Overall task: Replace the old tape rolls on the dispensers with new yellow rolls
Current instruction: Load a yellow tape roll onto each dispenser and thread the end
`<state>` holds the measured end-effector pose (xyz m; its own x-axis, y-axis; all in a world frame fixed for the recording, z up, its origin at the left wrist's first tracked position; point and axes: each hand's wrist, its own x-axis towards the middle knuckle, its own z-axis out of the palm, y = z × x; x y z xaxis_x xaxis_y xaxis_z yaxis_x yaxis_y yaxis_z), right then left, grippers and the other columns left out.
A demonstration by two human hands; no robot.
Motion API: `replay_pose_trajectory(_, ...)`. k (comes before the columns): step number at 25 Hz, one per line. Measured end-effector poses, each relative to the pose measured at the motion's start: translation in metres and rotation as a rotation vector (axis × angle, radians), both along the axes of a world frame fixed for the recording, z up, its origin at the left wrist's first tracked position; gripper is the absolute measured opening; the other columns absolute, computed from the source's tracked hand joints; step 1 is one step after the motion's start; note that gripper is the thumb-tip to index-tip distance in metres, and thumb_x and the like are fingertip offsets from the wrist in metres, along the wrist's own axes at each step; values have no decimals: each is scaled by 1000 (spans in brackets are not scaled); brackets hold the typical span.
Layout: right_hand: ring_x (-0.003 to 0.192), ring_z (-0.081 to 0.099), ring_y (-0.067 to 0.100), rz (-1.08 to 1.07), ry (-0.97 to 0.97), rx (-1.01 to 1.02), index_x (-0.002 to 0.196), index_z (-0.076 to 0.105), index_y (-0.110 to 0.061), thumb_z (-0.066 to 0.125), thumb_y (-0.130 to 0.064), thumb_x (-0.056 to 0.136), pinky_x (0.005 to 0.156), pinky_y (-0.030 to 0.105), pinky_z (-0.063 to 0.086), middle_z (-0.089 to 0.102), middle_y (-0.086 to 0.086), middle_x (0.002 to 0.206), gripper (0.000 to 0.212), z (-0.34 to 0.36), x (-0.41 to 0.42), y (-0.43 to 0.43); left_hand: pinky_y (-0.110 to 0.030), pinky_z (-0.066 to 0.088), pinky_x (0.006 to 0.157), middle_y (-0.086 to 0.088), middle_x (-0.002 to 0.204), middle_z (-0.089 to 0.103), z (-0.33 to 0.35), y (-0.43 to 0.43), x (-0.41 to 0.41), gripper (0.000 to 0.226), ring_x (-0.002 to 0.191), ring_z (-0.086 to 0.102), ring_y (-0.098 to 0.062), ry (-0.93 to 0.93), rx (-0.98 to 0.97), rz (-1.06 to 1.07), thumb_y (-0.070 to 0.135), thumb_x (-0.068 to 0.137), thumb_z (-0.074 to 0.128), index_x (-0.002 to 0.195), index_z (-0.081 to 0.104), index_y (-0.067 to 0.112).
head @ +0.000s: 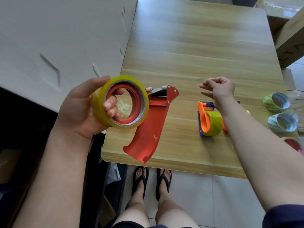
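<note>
Clutching the yellow roll (98,104) with left grip (79,111), right grip (221,89) pinching pale scrap (209,78)

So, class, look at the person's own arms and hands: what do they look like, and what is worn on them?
No gloves on the left hand or right hand, and no ring, watch or bracelet shows; the arms are bare, except a dark navy sleeve on the right upper arm.

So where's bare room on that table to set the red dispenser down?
The far half of the light wooden table, beyond the right hand, is bare. So is the front strip between the red metal dispenser in the left hand and the orange-and-blue plastic dispenser. The right edge is crowded with green-printed tape rolls.
</note>
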<state>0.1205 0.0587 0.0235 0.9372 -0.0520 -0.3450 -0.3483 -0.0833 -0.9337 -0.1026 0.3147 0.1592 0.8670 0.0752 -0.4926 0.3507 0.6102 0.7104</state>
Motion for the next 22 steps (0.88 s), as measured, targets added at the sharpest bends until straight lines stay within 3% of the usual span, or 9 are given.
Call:
replay_pose_trajectory(8, 52, 69, 10, -121, 140, 155, 75, 50, -10, 52, 0, 92, 43, 22, 52, 61, 13, 76, 20, -14, -46, 6, -13, 43, 47, 8, 35, 45, -5, 8, 9, 33, 33, 46, -4, -73, -142, 250, 39, 73, 51, 70, 64, 9)
replay_pose_trajectory(13, 42, 65, 10, -165, 281, 144, 77, 48, -7, 50, 1, 93, 39, 21, 51, 58, 13, 72, 18, -13, -90, 17, -13, 43, 47, 8, 40, 49, -11, 3, 27, 31, 37, 48, -4, -97, -236, 396, 36, 77, 53, 78, 58, 5)
replay_pose_trajectory(17, 39, 62, 8, -127, 396, 109, 77, 48, -8, 50, -3, 94, 36, 19, 49, 57, 10, 69, 17, -18, -143, 36, -16, 43, 49, 6, 44, 50, -16, -10, 47, 34, 41, 48, -7, -112, -174, 443, 35, 87, 49, 74, 58, 6)
replay_pose_trajectory(22, 49, 60, 15, -63, 435, 75, 81, 51, -7, 53, -10, 93, 39, 23, 47, 59, 9, 70, 13, -26, -208, 53, -19, 43, 46, 3, 44, 50, -44, -36, 69, 30, 40, 46, -10, -81, -80, 463, 32, 90, 49, 71, 54, 9)
